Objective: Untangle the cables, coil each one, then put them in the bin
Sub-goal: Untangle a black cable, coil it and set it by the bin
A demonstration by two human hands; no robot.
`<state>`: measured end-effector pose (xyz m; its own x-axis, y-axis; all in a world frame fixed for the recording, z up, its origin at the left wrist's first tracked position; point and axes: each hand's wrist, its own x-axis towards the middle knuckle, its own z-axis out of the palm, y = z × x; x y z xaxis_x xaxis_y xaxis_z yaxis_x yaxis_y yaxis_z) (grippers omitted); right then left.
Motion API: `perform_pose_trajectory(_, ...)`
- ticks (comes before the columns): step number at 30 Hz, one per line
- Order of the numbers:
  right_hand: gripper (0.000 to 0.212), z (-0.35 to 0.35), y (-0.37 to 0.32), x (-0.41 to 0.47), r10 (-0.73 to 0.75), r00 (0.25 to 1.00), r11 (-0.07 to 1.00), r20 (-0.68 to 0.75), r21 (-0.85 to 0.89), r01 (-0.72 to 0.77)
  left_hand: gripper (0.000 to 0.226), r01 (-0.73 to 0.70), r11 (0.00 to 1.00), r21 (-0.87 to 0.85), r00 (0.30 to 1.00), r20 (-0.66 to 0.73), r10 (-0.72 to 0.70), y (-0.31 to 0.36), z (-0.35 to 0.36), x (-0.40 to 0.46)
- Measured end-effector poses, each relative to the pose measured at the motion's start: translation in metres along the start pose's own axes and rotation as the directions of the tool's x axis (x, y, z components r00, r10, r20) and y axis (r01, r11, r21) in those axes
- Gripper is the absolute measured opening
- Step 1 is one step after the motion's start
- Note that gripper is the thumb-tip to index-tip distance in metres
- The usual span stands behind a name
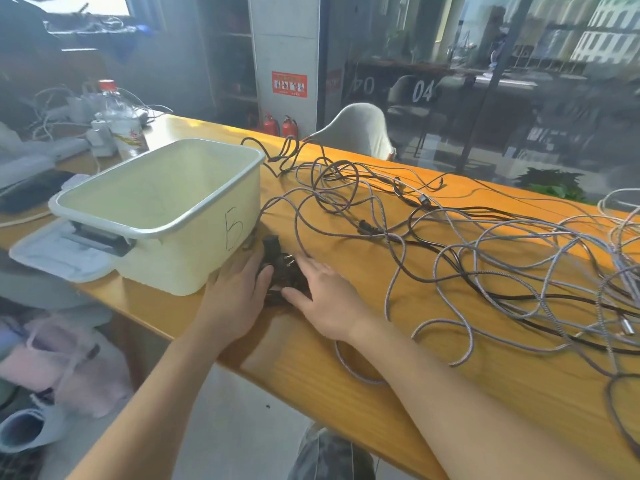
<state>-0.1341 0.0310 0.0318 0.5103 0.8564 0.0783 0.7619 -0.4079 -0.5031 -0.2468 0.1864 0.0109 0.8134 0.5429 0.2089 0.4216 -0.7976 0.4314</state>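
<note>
Reading "5" on cream bin (180,216), glass door (398,88) numbered "04"

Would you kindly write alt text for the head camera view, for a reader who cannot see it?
Both hands, left hand and right hand, rest on a bundled black power cable on an orange wooden table, beside an empty cream plastic bin. Tangled grey braided cables sprawl to the right.
</note>
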Motion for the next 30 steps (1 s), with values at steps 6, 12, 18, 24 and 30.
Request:
perform_pose_trajectory(6,0.072,0.003,0.003,-0.003,-0.019,0.999,1.000,-0.028,0.018,0.020,0.065,-0.016,1.000,0.003,0.999,-0.028,0.016,0.001,-0.004,-0.003)
perform_pose_trajectory(12,0.069,-0.025,0.017,-0.027,-0.051,0.991,0.997,-0.122,0.049,0.058,0.058,-0.111,0.994,-0.017,0.972,-0.209,0.105,0.034,-0.015,-0.016)
perform_pose_trajectory(18,0.066,-0.061,0.066,-0.080,0.013,0.984,0.999,-0.175,-0.039,-0.020,0.067,-0.217,0.976,-0.032,0.963,-0.171,0.208,0.089,-0.001,-0.019)
perform_pose_trajectory(24,0.067,-0.091,0.126,-0.153,0.123,0.964,0.984,-0.235,-0.098,-0.149,0.070,-0.382,0.923,-0.054,0.924,-0.061,0.379,0.149,0.053,-0.029)
perform_pose_trajectory(30,0.060,-0.123,0.177,-0.227,0.129,0.946,0.986,-0.299,-0.067,-0.156,0.071,-0.471,0.880,-0.064,0.881,0.021,0.473,0.202,0.102,-0.032)
